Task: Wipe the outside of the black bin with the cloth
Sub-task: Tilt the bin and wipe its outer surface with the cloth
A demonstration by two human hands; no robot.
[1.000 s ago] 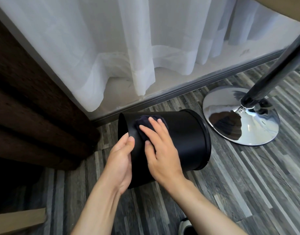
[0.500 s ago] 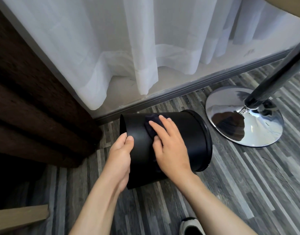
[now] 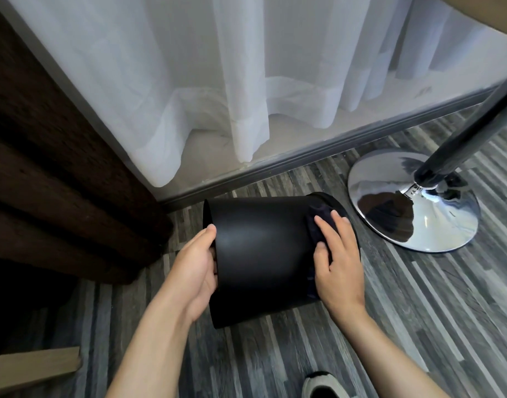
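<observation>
The black bin (image 3: 261, 254) lies on its side on the grey striped floor, its rimmed end pointing right. My left hand (image 3: 195, 265) grips the bin's left end, thumb on the outer wall and fingers hidden behind the edge. My right hand (image 3: 337, 257) presses a dark cloth (image 3: 318, 222) flat against the bin's right part, close to the rim. Most of the cloth is hidden under my palm.
A chrome round base (image 3: 413, 202) with a dark pole (image 3: 470, 124) stands just right of the bin. White curtains (image 3: 218, 81) hang behind, above a grey sill (image 3: 304, 159). Dark brown drapery (image 3: 45, 168) fills the left. A shoe (image 3: 324, 386) and a wooden board (image 3: 31, 366) sit near the bottom.
My right hand has slid the cloth rightward along the bin's wall, from near the left end to the rimmed end. The left hand has kept its hold on the left end.
</observation>
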